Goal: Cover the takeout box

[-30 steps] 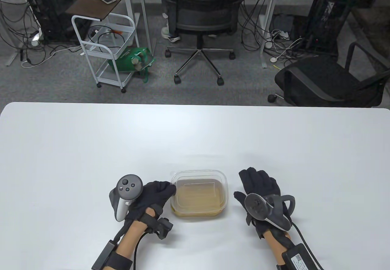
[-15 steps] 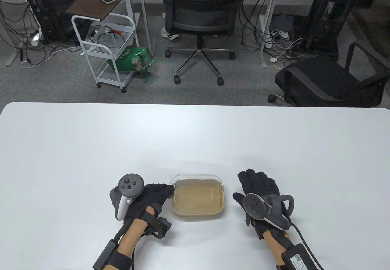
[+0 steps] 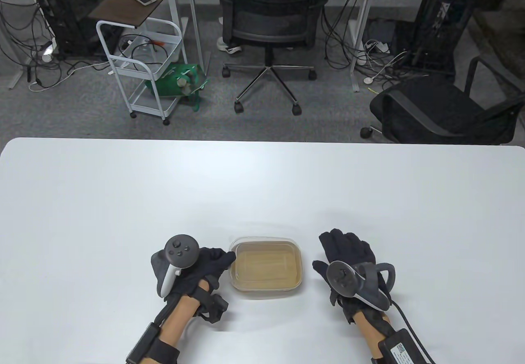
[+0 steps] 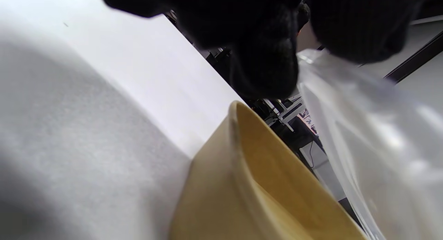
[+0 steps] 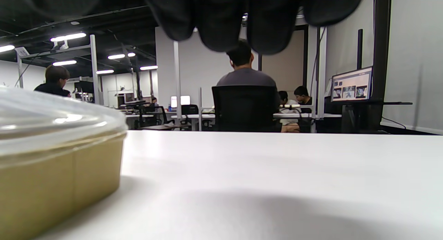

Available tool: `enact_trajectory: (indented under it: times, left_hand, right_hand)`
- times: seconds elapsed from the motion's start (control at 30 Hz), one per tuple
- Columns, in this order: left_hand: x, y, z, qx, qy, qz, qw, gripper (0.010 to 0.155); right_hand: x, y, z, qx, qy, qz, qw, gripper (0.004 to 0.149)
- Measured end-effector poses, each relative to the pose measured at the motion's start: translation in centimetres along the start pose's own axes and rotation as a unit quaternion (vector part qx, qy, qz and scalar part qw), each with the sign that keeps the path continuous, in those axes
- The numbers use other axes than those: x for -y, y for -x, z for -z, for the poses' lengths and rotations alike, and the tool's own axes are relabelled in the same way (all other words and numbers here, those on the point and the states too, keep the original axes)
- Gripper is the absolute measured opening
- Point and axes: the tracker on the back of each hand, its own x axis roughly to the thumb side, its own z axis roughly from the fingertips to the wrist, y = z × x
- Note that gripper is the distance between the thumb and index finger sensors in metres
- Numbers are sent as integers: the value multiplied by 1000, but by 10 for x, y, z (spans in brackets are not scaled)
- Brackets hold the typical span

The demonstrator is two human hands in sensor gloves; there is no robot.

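A tan paper takeout box [image 3: 266, 271] sits on the white table [image 3: 262, 183] near the front, between my hands. A clear plastic lid [image 3: 265, 244] lies over it. My left hand [image 3: 228, 257] pinches the lid's left edge. In the left wrist view my fingers [image 4: 266, 67] grip the lid [image 4: 363, 129], which stands slightly above the box rim [image 4: 238, 136] on that side. My right hand [image 3: 344, 244] rests flat and open on the table to the right of the box, apart from it. The right wrist view shows the lidded box [image 5: 52, 170] at the left.
The white table stretches wide beyond the box and to both sides. Off the table's far edge stand an office chair [image 3: 270, 19], a second chair [image 3: 443, 109] at the right and a white cart [image 3: 139, 64] at the left.
The lid has come down and toward me, from offset over the far rim to lined up over the box. My left hand shifted slightly right with it. The right hand has stayed still.
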Motion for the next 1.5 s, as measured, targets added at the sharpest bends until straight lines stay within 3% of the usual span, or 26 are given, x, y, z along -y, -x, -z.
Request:
enact_trajectory:
  times: [0.3, 0.47, 0.67, 0.73, 0.87, 1.13, 1.37, 1.5]
  left_hand:
    - [-13, -6, -7, -18, -61, 103, 993, 53]
    - [-11, -25, -21, 42, -89, 125, 987, 65]
    - [22, -58, -27, 101, -25, 218, 970, 75]
    - [35, -66, -21, 100, 3, 253, 962, 74]
    - [55, -67, -7, 73, 42, 245, 966, 70]
    - [79, -52, 6, 47, 83, 244, 965, 68]
    - [82, -50, 6, 46, 86, 237, 967, 69]
    - [82, -50, 5, 46, 93, 229, 968, 69]
  right_hand:
    - [2, -4, -1, 3, 3, 7, 1000, 70]
    - [10, -23, 0, 24, 1, 35, 999, 68]
    - [-6, -66, 18, 65, -54, 57, 995, 68]
    - [-20, -81, 28, 65, -85, 62, 992, 67]
    - [-44, -95, 41, 40, -131, 67, 988, 67]
    - [-76, -93, 48, 15, -182, 76, 980, 67]
    - [-80, -92, 46, 16, -173, 72, 982, 68]
    - [-82, -92, 45, 16, -194, 78, 978, 68]
